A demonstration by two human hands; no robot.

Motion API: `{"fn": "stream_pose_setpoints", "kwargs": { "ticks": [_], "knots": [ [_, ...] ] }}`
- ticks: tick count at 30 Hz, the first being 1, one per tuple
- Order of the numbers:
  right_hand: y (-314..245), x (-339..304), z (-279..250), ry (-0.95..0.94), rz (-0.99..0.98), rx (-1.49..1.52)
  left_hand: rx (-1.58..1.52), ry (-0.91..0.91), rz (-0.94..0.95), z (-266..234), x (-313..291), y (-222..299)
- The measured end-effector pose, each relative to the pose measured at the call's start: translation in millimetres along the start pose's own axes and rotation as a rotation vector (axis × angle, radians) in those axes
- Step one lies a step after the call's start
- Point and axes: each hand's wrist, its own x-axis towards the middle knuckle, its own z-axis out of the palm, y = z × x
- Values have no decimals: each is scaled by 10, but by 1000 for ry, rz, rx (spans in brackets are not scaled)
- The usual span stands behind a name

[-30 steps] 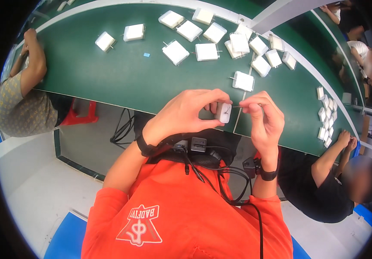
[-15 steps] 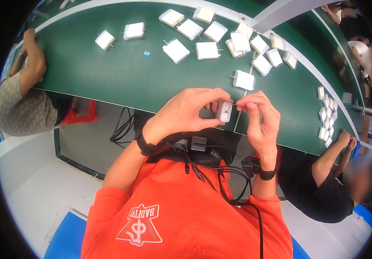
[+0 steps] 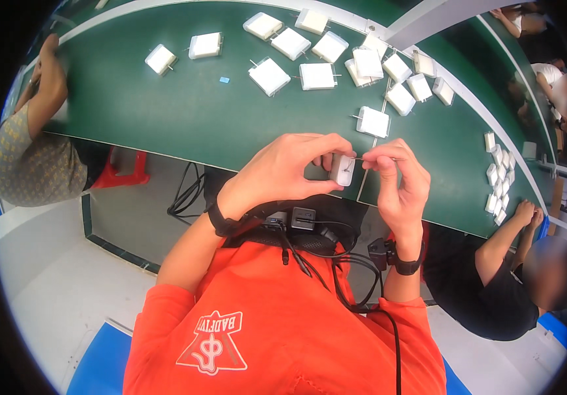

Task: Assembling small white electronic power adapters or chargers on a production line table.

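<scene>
A small white block with rounded edges is gripped between the thumb and fingers of my left hand, just over the near edge of the green table. A dark wire-like line shows on its end face. My right hand pinches a thin metal rod that meets the block's upper right side; whether the rod is fixed in it I cannot tell. A similar white block with thin metal pins lies flat just beyond my hands.
Several more pinned white blocks lie scattered across the green table, some stacked. A blue chip lies at left centre. Smaller white pieces cluster at right. Co-workers sit on both sides; black cables hang before my torso.
Both my hands keep almost the same pose on the block and rod. At the left, the co-worker's arm has shifted slightly.
</scene>
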Motion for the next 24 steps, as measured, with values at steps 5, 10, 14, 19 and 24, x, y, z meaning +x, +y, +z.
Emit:
{"fn": "stream_pose_setpoints", "kwargs": {
  "ticks": [5,10,14,19,24],
  "knots": [
    [4,-1,3,-9,34,5,9,3,8,-1,3,8],
    [-50,41,-12,-25,-10,-67,4,-3,3,-7,7,18],
    [-70,55,-9,-42,-69,-132,-3,4,7,0,7,-3],
    [-96,73,17,-40,-122,-186,-8,-1,13,-13,18,3],
    [-176,182,143,-84,-133,-304,25,1,31,-17,25,-4]
  ]
}}
